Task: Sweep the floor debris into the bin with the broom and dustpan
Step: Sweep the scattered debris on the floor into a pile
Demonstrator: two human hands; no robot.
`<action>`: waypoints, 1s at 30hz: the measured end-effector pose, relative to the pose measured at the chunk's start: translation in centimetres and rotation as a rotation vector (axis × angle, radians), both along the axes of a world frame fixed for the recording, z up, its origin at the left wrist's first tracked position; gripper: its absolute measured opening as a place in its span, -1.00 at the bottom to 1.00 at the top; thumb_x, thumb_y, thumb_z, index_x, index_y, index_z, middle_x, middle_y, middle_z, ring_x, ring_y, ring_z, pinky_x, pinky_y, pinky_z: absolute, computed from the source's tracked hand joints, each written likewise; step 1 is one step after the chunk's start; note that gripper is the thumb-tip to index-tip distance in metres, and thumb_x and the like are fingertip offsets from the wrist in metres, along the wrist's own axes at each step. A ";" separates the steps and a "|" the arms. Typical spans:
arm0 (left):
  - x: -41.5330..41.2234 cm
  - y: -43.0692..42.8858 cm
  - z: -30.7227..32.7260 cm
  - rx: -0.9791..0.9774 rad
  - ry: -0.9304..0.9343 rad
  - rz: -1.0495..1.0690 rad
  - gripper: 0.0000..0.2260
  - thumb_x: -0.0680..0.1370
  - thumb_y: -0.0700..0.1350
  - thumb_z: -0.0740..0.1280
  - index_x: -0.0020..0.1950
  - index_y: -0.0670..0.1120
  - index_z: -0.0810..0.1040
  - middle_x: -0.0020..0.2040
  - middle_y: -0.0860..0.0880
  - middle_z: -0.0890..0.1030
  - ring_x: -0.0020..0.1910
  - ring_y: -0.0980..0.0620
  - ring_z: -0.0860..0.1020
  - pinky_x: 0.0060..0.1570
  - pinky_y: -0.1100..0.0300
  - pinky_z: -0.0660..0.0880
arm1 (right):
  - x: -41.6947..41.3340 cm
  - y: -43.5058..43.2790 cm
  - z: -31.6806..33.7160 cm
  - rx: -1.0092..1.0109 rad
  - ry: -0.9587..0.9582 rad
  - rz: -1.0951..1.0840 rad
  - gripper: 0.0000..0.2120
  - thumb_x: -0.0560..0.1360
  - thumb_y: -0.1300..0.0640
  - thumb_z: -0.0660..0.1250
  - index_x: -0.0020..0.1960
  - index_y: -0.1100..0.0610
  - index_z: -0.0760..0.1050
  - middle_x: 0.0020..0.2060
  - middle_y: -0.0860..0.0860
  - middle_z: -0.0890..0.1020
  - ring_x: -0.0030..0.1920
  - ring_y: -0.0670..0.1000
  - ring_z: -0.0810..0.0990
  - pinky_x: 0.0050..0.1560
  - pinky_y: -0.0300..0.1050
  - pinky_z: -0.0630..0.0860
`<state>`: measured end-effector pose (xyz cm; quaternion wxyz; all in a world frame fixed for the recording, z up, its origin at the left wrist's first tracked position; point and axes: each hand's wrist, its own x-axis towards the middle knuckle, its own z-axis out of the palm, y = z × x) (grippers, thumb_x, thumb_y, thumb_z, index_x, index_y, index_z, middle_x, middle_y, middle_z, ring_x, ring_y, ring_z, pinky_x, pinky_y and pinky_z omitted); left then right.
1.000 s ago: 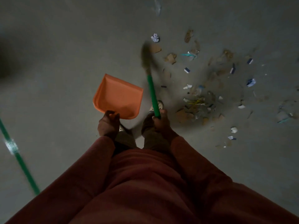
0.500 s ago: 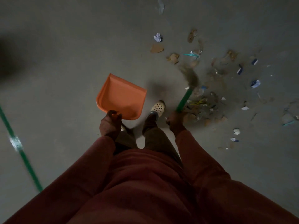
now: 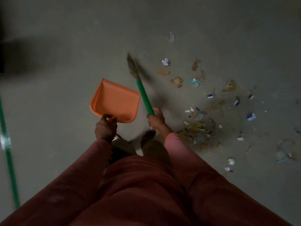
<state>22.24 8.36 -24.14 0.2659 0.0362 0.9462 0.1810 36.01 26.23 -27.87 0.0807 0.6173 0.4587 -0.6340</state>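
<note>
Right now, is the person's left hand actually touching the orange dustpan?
Touching. The head view shows the left hand curled round the short handle of the dustpan, with no gap between them. The right hand holds the broom.

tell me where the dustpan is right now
In the head view the orange dustpan sits left of centre, held by the left hand, just left of the green broom handle; the debris pile lies further right.

an orange dustpan, a broom with a bright green handle and tan-brown bristles, dark red sleeves, a grey floor with a green line at left, and brown, white and blue debris at right.
</note>
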 end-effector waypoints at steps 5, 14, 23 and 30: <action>0.7 -0.1 0.0 0.023 0.018 0.077 -0.73 0.53 0.07 0.42 0.18 0.01 0.59 0.02 -0.21 0.69 0.06 -0.29 0.62 -0.01 -0.02 0.52 | -3.2 3.1 -1.7 -0.046 -0.031 -0.025 -0.82 0.49 0.33 0.28 0.08 0.21 0.51 -0.52 0.08 0.43 -0.66 -0.05 0.32 -0.58 -0.31 0.27; 2.6 -0.4 -1.2 0.002 -0.005 0.095 -0.71 0.53 0.10 0.41 0.19 0.01 0.60 0.02 -0.18 0.70 0.07 -0.27 0.62 0.02 -0.03 0.53 | -1.2 7.4 -3.3 -0.048 -0.055 -0.436 -0.93 0.59 0.28 0.21 -0.02 0.28 0.45 -0.53 -0.01 0.47 -0.59 -0.06 0.43 -0.51 -0.30 0.38; 1.8 0.8 -0.4 0.034 -0.058 0.029 -0.69 0.53 0.09 0.43 0.21 0.00 0.60 0.05 -0.20 0.69 0.09 -0.28 0.62 0.01 -0.01 0.52 | 4.5 -0.9 -0.7 -0.013 -0.073 -0.279 -0.66 0.54 0.33 0.32 0.26 0.12 0.38 -0.32 0.05 0.50 -0.49 -0.05 0.43 -0.55 -0.24 0.36; -1.1 -0.6 0.1 0.045 0.009 -0.066 -0.72 0.53 0.13 0.40 0.18 0.05 0.58 -0.01 -0.17 0.69 0.03 -0.27 0.63 -0.03 -0.03 0.53 | 2.9 3.5 -4.1 -0.039 -0.154 -0.426 -0.66 0.54 0.29 0.26 0.31 0.29 0.41 -0.36 0.05 0.46 -0.58 -0.06 0.46 -0.51 -0.25 0.40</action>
